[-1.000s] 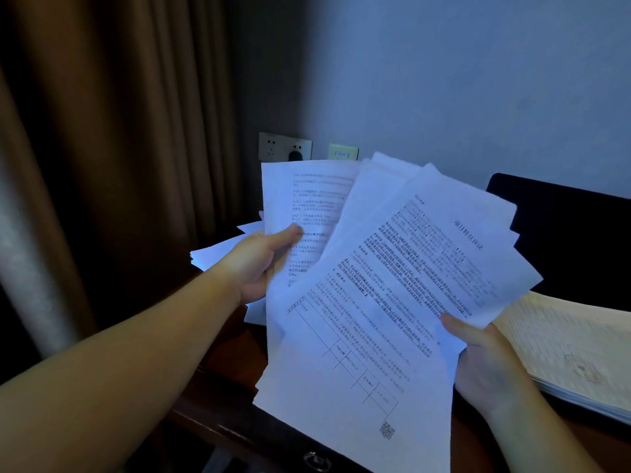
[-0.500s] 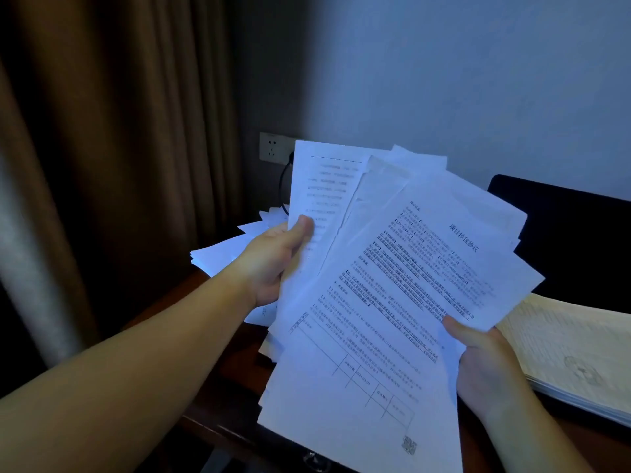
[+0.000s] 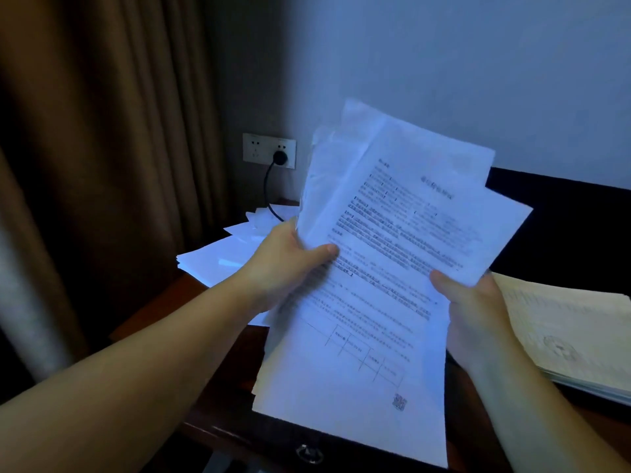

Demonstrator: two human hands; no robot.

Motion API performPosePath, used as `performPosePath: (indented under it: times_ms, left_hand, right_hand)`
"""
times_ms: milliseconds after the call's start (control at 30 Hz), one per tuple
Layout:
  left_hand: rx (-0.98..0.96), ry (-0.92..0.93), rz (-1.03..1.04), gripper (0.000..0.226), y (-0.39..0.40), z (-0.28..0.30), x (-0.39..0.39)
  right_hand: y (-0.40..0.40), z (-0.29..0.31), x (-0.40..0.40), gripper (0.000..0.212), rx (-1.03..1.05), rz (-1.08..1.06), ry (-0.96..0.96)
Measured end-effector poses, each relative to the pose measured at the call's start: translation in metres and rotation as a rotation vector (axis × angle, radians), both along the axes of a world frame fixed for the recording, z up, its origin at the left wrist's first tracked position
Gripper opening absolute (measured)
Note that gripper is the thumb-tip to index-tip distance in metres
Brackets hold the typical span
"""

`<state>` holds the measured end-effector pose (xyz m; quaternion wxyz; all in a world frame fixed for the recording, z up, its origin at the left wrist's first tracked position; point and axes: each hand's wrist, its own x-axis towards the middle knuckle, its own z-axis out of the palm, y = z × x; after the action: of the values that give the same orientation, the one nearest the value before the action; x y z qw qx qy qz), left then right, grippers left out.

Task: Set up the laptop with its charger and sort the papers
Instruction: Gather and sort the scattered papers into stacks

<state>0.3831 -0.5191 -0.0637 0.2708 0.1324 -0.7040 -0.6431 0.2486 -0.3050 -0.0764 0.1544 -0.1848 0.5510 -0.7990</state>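
Observation:
I hold a sheaf of white printed papers (image 3: pixel 386 268) upright over the dark wooden desk (image 3: pixel 150 322). My left hand (image 3: pixel 290 264) grips its left edge, thumb across the front sheet. At the right edge my right hand (image 3: pixel 474 312) pinches the sheaf, thumb on top. More loose white papers (image 3: pixel 218 257) lie on the desk behind my left hand. A black plug (image 3: pixel 280 158) sits in the wall socket (image 3: pixel 254 150), and its cable (image 3: pixel 268 192) drops toward the desk. The dark laptop lid (image 3: pixel 563 227) stands behind the sheaf at right.
A thick yellowish stack of pages (image 3: pixel 573 339) lies on the desk at right. Brown curtains (image 3: pixel 102 165) hang along the left. A drawer with a metal pull (image 3: pixel 309 454) runs along the desk's front edge. The pale wall (image 3: pixel 444 63) is behind.
The fanned sheets have been pushed together into one stack; my left hand slid right, its thumb now on the front sheet. The socket and plug came into view.

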Motion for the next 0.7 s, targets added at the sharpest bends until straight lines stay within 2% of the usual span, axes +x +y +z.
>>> performPosePath:
  times_ms: [167, 333, 500, 700]
  left_hand:
    - [-0.008, 0.207, 0.178, 0.053, 0.012, 0.025, 0.001]
    - [-0.120, 0.376, 0.287, 0.052, 0.022, 0.046, 0.003]
    - [-0.273, 0.358, 0.338, 0.063, 0.028, 0.028, 0.005]
    - [-0.338, 0.273, 0.353, 0.057, 0.036, 0.013, -0.002]
  right_hand:
    - [-0.006, 0.042, 0.006, 0.042, -0.018, -0.138, 0.259]
    - [-0.003, 0.072, 0.007, 0.038, -0.053, -0.184, 0.425]
    - [0.003, 0.060, 0.003, 0.032, -0.031, -0.097, 0.393]
    - [0.007, 0.044, 0.006, 0.034, -0.006, -0.066, 0.331]
